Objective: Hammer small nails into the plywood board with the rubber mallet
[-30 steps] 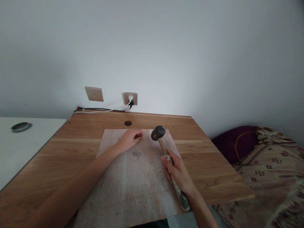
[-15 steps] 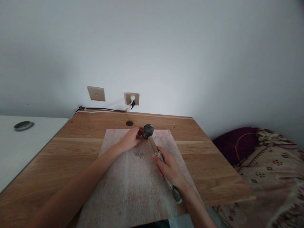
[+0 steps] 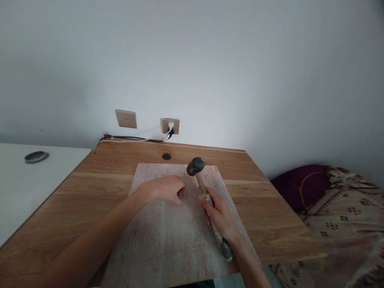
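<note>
My right hand (image 3: 218,212) is wrapped around the handle of a mallet (image 3: 196,166) with a dark, thick head and a worn, paint-flecked wooden shaft. The head is raised over the far part of a pale wooden board (image 3: 168,240). My left hand (image 3: 168,189) is low over the board's middle with its fingers curled down and pinched. Small metal nails (image 3: 180,196) show at its fingertips; the hand covers the rest of their pile. A few small nails (image 3: 207,175) stand in a row near the board's far edge, partly hidden by the mallet and my left hand.
Under the board is a wooden desk (image 3: 264,224) with a round hole (image 3: 166,156) near the wall. Cables (image 3: 135,139) run to a wall socket (image 3: 170,126). At left is a white tabletop (image 3: 39,184) with a round dark grommet (image 3: 36,156); at right, patterned bedding (image 3: 342,224).
My left hand has come back from the board's far edge, by the mallet head, to the nail pile. The mallet has shifted slightly right, still in my right hand, and the view has turned slightly.
</note>
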A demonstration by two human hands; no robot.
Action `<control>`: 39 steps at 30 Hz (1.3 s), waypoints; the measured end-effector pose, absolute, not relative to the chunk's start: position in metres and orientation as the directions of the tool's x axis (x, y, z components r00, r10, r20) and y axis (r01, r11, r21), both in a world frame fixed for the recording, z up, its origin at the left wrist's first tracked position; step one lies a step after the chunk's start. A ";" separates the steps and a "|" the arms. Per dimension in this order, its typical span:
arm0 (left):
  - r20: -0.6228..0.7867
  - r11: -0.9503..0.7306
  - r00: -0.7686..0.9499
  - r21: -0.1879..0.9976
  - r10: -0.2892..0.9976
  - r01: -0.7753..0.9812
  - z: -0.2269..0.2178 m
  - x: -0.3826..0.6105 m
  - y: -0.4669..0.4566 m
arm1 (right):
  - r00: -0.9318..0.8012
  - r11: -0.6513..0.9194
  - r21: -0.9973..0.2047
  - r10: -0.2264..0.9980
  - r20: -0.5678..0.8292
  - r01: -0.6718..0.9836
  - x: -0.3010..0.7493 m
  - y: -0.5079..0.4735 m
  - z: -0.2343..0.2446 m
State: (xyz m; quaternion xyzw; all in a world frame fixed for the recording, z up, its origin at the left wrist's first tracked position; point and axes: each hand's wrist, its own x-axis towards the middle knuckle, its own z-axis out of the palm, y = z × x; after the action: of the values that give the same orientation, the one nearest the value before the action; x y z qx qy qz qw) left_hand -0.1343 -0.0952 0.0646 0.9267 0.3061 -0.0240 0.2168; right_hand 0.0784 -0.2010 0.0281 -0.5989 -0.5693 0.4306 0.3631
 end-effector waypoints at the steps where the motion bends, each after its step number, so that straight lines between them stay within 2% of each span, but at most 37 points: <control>1: -0.199 -0.713 0.808 0.387 0.555 0.585 0.063 -0.133 -0.095 | -0.012 -0.093 -0.926 0.994 -0.105 0.365 0.079 -0.201 0.027; 6: -0.205 -0.683 0.817 0.460 0.539 0.567 0.051 -0.135 -0.086 | -0.009 -0.088 -0.934 0.995 -0.097 0.347 0.079 -0.200 0.024; 12: -0.082 -0.687 0.861 0.567 0.502 0.455 0.048 -0.140 -0.077 | -0.010 -0.089 -0.941 0.995 -0.098 0.328 0.079 -0.204 0.021; 14: -0.040 -0.662 0.841 0.598 0.539 0.452 0.051 -0.144 -0.071 | -0.005 -0.079 -0.941 0.996 -0.085 0.329 0.079 -0.205 0.020; 16: 0.002 -0.622 0.778 0.602 0.628 0.501 0.054 -0.149 -0.064 | 0.002 -0.073 -0.943 0.997 -0.077 0.325 0.080 -0.206 0.020; 19: 0.078 -0.578 0.656 0.557 0.751 0.595 0.052 -0.158 -0.052 | 0.026 -0.088 -0.945 0.996 -0.084 0.314 0.080 -0.206 0.021; 21: 0.103 -0.577 0.629 0.531 0.771 0.620 0.048 -0.161 -0.046 | 0.038 -0.091 -0.944 0.996 -0.083 0.318 0.079 -0.206 0.021; 26: 0.111 -0.615 0.653 0.481 0.750 0.625 0.035 -0.160 -0.042 | 0.049 -0.086 -0.944 0.996 -0.074 0.318 0.079 -0.207 0.021; 32: 0.128 -0.652 0.691 0.486 0.712 0.582 0.025 -0.158 -0.039 | 0.028 -0.075 -0.946 0.997 -0.070 0.315 0.080 -0.208 0.021; 35: 0.166 -0.666 0.705 0.529 0.689 0.526 0.017 -0.157 -0.034 | 0.027 -0.072 -0.948 0.997 -0.067 0.311 0.081 -0.208 0.020; 39: 0.211 -0.629 0.692 0.646 0.691 0.431 0.007 -0.158 -0.029 | 0.002 -0.068 -0.951 0.997 -0.071 0.301 0.081 -0.208 0.018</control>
State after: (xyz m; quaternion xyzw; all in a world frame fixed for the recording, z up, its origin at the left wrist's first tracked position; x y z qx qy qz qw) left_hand -0.1576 -0.0286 0.0068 0.8739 0.3210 0.2259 0.2868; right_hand 0.0806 -0.2083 0.0182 -0.5855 -0.5544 0.4375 0.3980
